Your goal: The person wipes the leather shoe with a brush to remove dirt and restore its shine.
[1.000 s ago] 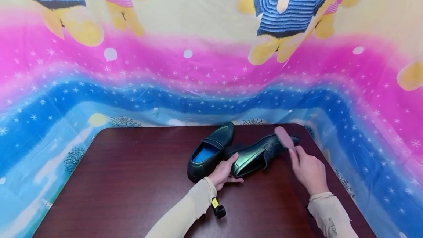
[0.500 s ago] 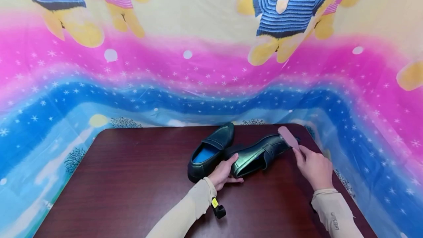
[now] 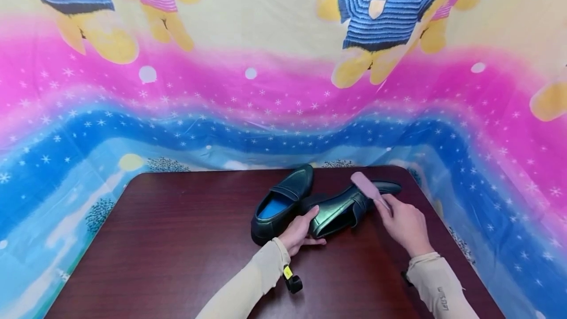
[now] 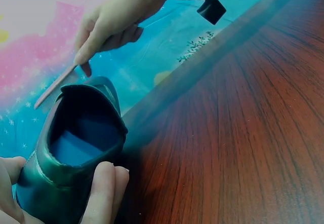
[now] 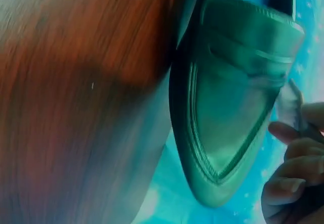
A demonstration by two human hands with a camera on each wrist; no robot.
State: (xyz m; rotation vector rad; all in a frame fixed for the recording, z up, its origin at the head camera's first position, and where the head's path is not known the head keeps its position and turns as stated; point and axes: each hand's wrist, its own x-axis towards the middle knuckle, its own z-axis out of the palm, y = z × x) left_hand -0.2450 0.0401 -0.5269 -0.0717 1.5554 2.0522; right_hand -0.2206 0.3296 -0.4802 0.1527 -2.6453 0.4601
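Note:
A dark green leather loafer (image 3: 333, 209) lies tilted on its side, its opening toward me and its toe pointing to the back right. My left hand (image 3: 298, 233) grips it by the heel, thumb on one side and fingers on the other, as the left wrist view shows around the heel (image 4: 55, 191). My right hand (image 3: 408, 226) pinches the handle of a pink brush (image 3: 365, 185), whose head lies over the loafer's upper near the strap. In the right wrist view the vamp (image 5: 233, 117) shows large, and the brush (image 5: 289, 105) is partly hidden behind its edge.
The matching loafer (image 3: 290, 186) stands upright just left of the held one, blue insole showing, toe at the table's back edge. The dark red-brown wooden table (image 3: 177, 240) is backed by a printed cloth (image 3: 283, 97). Black straps hang at both wrists.
My right hand shifted the brush slightly toward the toe, then back left along the upper to near the strap. The left hand and both loafers stayed put.

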